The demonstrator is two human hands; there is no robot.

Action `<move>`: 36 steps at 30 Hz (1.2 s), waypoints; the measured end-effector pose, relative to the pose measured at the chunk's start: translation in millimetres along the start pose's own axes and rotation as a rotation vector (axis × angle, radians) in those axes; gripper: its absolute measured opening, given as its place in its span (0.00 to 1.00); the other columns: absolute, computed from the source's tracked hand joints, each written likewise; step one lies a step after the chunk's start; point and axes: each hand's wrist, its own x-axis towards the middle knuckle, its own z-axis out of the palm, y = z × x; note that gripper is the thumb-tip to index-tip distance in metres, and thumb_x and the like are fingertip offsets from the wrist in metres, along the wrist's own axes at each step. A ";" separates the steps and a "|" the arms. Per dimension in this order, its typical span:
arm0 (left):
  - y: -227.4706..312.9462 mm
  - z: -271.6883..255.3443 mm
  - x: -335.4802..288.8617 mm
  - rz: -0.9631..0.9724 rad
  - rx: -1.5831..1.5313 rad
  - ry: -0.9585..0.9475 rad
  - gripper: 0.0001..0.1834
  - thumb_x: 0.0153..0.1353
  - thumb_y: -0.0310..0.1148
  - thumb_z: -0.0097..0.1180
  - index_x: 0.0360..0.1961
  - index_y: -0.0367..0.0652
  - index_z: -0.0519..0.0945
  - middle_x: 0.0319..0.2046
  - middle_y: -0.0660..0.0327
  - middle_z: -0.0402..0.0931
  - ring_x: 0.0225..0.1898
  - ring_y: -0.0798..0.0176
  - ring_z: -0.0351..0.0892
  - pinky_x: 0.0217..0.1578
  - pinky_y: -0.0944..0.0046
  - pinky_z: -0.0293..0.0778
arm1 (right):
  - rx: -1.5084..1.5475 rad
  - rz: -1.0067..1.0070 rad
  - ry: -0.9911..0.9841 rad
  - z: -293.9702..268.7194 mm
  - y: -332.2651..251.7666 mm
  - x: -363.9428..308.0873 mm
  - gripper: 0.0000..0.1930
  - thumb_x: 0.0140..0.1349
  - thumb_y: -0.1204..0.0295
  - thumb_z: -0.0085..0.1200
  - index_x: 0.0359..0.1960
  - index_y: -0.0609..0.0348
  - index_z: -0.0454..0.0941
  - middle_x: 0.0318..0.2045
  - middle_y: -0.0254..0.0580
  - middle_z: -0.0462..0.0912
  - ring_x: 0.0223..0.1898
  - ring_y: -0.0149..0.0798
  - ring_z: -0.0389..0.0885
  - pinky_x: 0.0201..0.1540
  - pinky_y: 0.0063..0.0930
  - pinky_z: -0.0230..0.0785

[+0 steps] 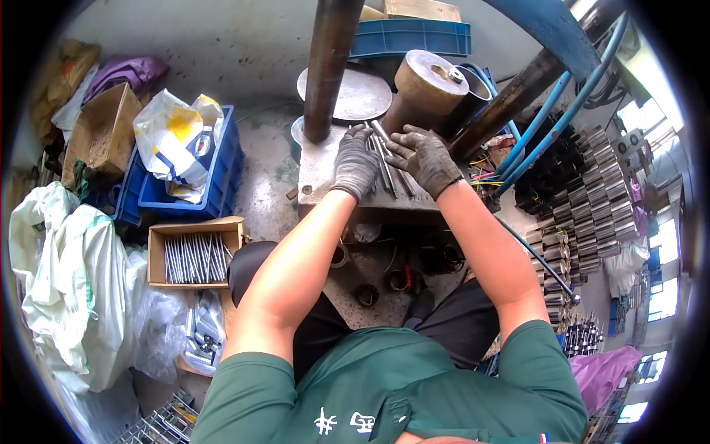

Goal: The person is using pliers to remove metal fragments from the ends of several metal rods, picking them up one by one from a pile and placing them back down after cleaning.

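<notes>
On scuffed metal [316, 174], slim rods [384, 169], gloved left hand [356, 163], grip unclear, right hand [427, 160] spread

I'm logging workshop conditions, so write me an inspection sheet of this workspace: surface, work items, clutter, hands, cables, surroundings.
Surface: grey metal worktop, scuffed.
Work items: loose metal rods lying on it, between the hands.
Clutter: at left, a blue crate with a white-and-yellow bag, and an open cardboard box of more rods.
Hands: left hand and right hand, both gloved, at the rods; whether either grips one is unclear.
Cables: blue hoses and thin coloured wires, right of the worktop.
Surroundings: stacked metal cylinders at right; pale wall ahead.
</notes>
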 end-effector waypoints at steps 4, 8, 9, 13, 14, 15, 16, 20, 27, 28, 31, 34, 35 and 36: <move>-0.3 -13.7 2.3 0.053 0.007 -0.069 0.25 0.56 0.23 0.58 0.57 0.40 0.80 0.58 0.46 0.76 0.63 0.45 0.73 0.68 0.54 0.67 | -0.094 -0.112 -0.012 -38.8 -14.5 -31.6 0.27 0.63 0.87 0.47 0.65 0.70 0.61 0.57 0.61 0.75 0.55 0.53 0.84 0.57 0.49 0.83; 12.7 -43.2 9.8 -0.142 0.093 -0.216 0.25 0.59 0.29 0.61 0.59 0.43 0.80 0.57 0.46 0.78 0.62 0.45 0.75 0.68 0.53 0.66 | -0.298 -0.359 0.053 -108.8 -19.6 -55.4 0.20 0.65 0.86 0.50 0.59 0.71 0.72 0.48 0.53 0.84 0.50 0.44 0.86 0.57 0.32 0.79; 10.5 -46.1 8.8 -0.103 0.224 -0.179 0.24 0.59 0.30 0.64 0.59 0.44 0.81 0.54 0.47 0.80 0.58 0.46 0.78 0.64 0.54 0.70 | -0.400 -0.418 0.116 -128.6 -19.0 -56.0 0.19 0.65 0.85 0.52 0.58 0.71 0.73 0.48 0.50 0.84 0.49 0.41 0.85 0.57 0.31 0.78; 30.2 -58.1 8.4 -0.051 0.568 -0.261 0.28 0.56 0.41 0.71 0.57 0.46 0.82 0.52 0.45 0.81 0.54 0.47 0.81 0.61 0.53 0.75 | -0.911 -0.537 0.375 -196.2 -12.4 -60.2 0.16 0.65 0.80 0.59 0.54 0.67 0.79 0.44 0.44 0.87 0.45 0.36 0.85 0.52 0.29 0.78; 29.6 -68.9 7.8 -0.117 0.624 -0.309 0.28 0.55 0.42 0.72 0.57 0.46 0.82 0.53 0.45 0.81 0.55 0.46 0.81 0.60 0.53 0.75 | -1.089 -0.473 0.401 -185.3 -16.2 -63.3 0.15 0.65 0.78 0.60 0.52 0.66 0.80 0.42 0.45 0.88 0.44 0.36 0.86 0.51 0.30 0.78; 22.5 -72.8 9.9 -0.071 0.621 -0.261 0.29 0.55 0.43 0.73 0.57 0.45 0.82 0.52 0.45 0.80 0.55 0.46 0.80 0.59 0.53 0.76 | -1.022 -0.508 0.350 -188.8 -22.1 -53.5 0.13 0.64 0.75 0.62 0.49 0.65 0.82 0.41 0.47 0.88 0.42 0.38 0.87 0.48 0.30 0.79; 15.7 -76.9 5.5 -0.020 0.608 -0.238 0.30 0.56 0.42 0.73 0.58 0.44 0.82 0.51 0.46 0.81 0.53 0.47 0.82 0.57 0.53 0.78 | -1.036 -0.480 0.355 -190.8 -16.9 -52.4 0.15 0.63 0.71 0.63 0.50 0.64 0.83 0.42 0.50 0.88 0.44 0.43 0.87 0.50 0.33 0.79; 6.2 -78.0 11.6 -0.128 0.554 -0.286 0.26 0.58 0.37 0.67 0.58 0.44 0.82 0.46 0.46 0.82 0.48 0.48 0.85 0.54 0.53 0.79 | -1.408 -0.519 0.470 -191.6 -17.2 -44.2 0.21 0.58 0.64 0.66 0.51 0.62 0.83 0.45 0.56 0.86 0.50 0.54 0.84 0.56 0.43 0.76; 8.9 -78.9 11.5 -0.144 0.611 -0.286 0.32 0.56 0.42 0.74 0.59 0.40 0.81 0.45 0.50 0.86 0.45 0.51 0.86 0.51 0.56 0.80 | -1.608 -0.338 0.368 -172.0 -29.0 -44.6 0.21 0.63 0.56 0.61 0.50 0.59 0.83 0.46 0.55 0.84 0.52 0.55 0.82 0.58 0.46 0.73; 10.0 -74.3 10.7 -0.143 0.617 -0.290 0.32 0.56 0.42 0.74 0.59 0.40 0.81 0.45 0.50 0.86 0.45 0.51 0.86 0.51 0.56 0.80 | -1.657 -0.331 0.393 -172.3 -27.6 -42.2 0.20 0.64 0.55 0.60 0.48 0.59 0.83 0.45 0.54 0.84 0.51 0.55 0.82 0.58 0.46 0.74; 10.8 -77.4 15.7 -0.233 0.611 -0.315 0.32 0.58 0.45 0.71 0.60 0.41 0.80 0.52 0.45 0.82 0.52 0.49 0.84 0.55 0.54 0.78 | -1.703 -0.337 0.429 -177.2 -22.0 -28.6 0.19 0.65 0.54 0.60 0.46 0.58 0.84 0.43 0.54 0.84 0.50 0.55 0.82 0.57 0.46 0.74; 13.0 -79.3 14.9 -0.148 0.702 -0.297 0.25 0.61 0.39 0.63 0.59 0.43 0.80 0.53 0.46 0.81 0.54 0.45 0.83 0.57 0.51 0.77 | -1.731 -0.332 0.484 -179.5 -16.7 -18.6 0.17 0.65 0.56 0.60 0.44 0.57 0.84 0.44 0.53 0.84 0.49 0.54 0.83 0.56 0.45 0.76; 14.9 -78.9 12.1 -0.114 0.754 -0.283 0.25 0.60 0.37 0.61 0.60 0.45 0.79 0.54 0.46 0.80 0.55 0.43 0.82 0.58 0.49 0.77 | -1.708 -0.290 0.489 -175.1 -19.5 -19.9 0.17 0.64 0.56 0.61 0.45 0.56 0.85 0.44 0.53 0.84 0.49 0.54 0.83 0.56 0.44 0.76; 19.5 -78.4 11.9 -0.137 0.793 -0.298 0.27 0.60 0.38 0.61 0.61 0.46 0.78 0.55 0.46 0.79 0.56 0.43 0.81 0.58 0.48 0.76 | -1.685 -0.247 0.496 -171.3 -22.4 -21.6 0.18 0.63 0.56 0.62 0.45 0.56 0.85 0.44 0.53 0.85 0.49 0.53 0.83 0.56 0.44 0.76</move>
